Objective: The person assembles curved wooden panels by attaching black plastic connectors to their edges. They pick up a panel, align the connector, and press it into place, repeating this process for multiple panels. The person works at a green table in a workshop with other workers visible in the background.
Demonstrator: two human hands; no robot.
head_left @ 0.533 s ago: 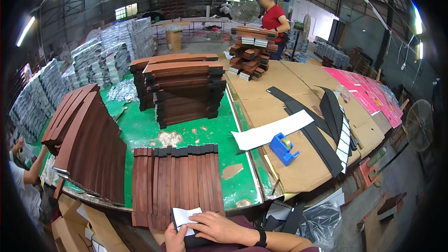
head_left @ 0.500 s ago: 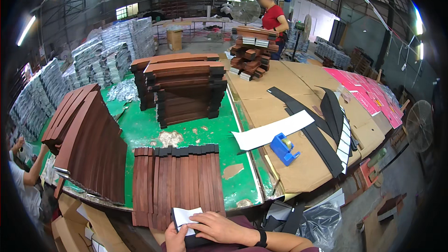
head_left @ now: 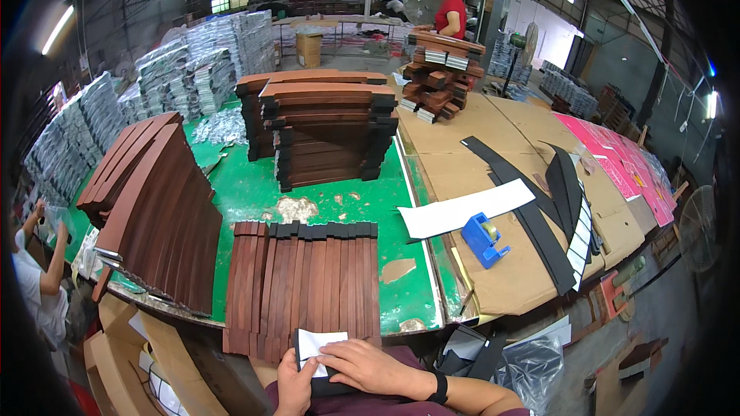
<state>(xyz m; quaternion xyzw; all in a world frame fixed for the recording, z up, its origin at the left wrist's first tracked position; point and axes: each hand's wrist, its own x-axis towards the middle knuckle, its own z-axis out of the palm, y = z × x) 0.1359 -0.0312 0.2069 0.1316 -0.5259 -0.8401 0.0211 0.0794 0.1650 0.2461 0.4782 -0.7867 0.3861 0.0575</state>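
Low in the head view, close to my body, I hold a flat black piece with a white paper face [head_left: 310, 344]. My left hand [head_left: 296, 387] grips its near left edge, thumb on top. Over the white face reaches my right hand [head_left: 368, 367], fingers bent and fingertips pressed on the paper; a dark band circles that wrist. The underside of the piece and the fingers below it are hidden. Just beyond my hands lies a row of reddish-brown wooden slats [head_left: 320, 281], side by side, several with black far ends.
Stacks of brown slats [head_left: 158, 216] and black-ended ones [head_left: 331, 135] stand on the green tabletop [head_left: 401, 304]. To the right, cardboard carries a blue tape dispenser [head_left: 483, 240], a white strip [head_left: 466, 209] and black strips [head_left: 532, 231]. Co-workers stand at far left and at the back.
The view has shifted, so the table appears slightly higher and farther right. My hands keep hold of the white-faced black piece. The co-worker at left now shows both raised hands with clear plastic.
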